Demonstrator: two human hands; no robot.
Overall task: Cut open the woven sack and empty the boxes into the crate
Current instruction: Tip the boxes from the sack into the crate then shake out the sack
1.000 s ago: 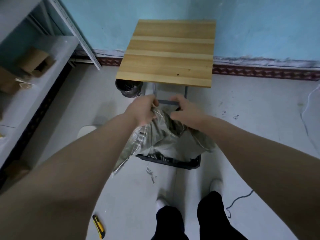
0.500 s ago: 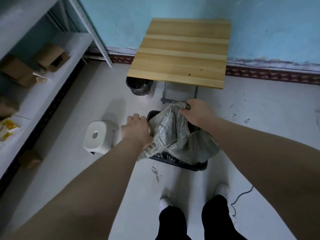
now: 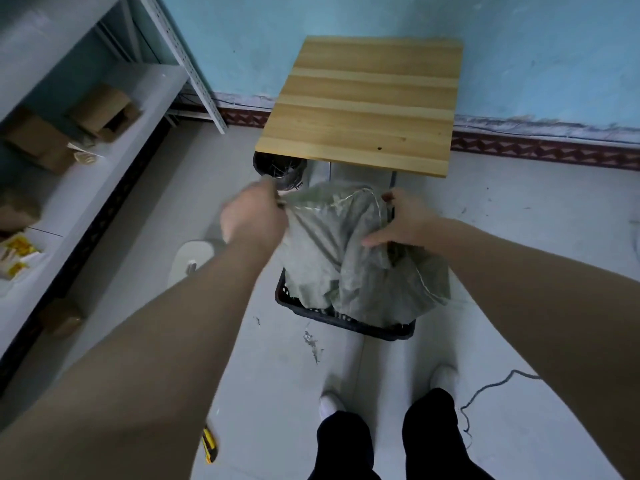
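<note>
Both arms outstretched; left hand point(image 3: 254, 216) and right hand point(image 3: 403, 220) fingers gripping sack point(image 3: 346, 258) over crate point(image 3: 363, 327)

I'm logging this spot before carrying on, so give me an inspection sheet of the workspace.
Surface: grey floor, scuffed and stained.
Job's things: woven sack held over the black crate, lower part draped into it; what is inside is hidden.
Clutter: yellow utility knife on the floor, left of the feet.
Hands: left hand grips the sack's top edge, blurred; right hand holds the opposite side.
Cables: dark cable loose on the floor at right.
Surroundings: wooden table, black bin beneath it, white stool, shelf with cardboard boxes.
</note>
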